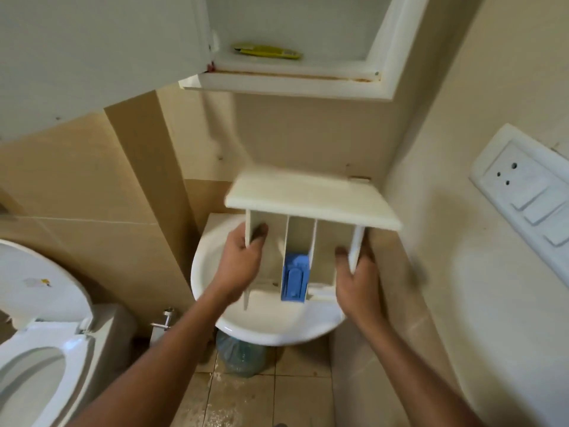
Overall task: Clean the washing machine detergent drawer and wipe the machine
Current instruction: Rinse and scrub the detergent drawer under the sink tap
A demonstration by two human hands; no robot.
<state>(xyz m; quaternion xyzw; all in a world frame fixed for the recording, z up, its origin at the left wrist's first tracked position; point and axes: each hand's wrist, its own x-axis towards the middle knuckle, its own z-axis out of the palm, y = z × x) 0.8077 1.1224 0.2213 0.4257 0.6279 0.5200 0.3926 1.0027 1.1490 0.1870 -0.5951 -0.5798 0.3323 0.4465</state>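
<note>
Left hand and right hand grip the detergent drawer by its side walls.
Boxy cream plastic, blue insert in the middle compartment, over a glossy round basin.

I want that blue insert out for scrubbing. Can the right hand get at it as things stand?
Probably yes, once freed: the blue insert lies uncovered in the middle compartment of the drawer, but the right hand grips its right wall, the left hand its left.

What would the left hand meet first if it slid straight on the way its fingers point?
Probably the front panel of the drawer, just ahead along the side wall that the left hand grips; depth is unclear.
</note>
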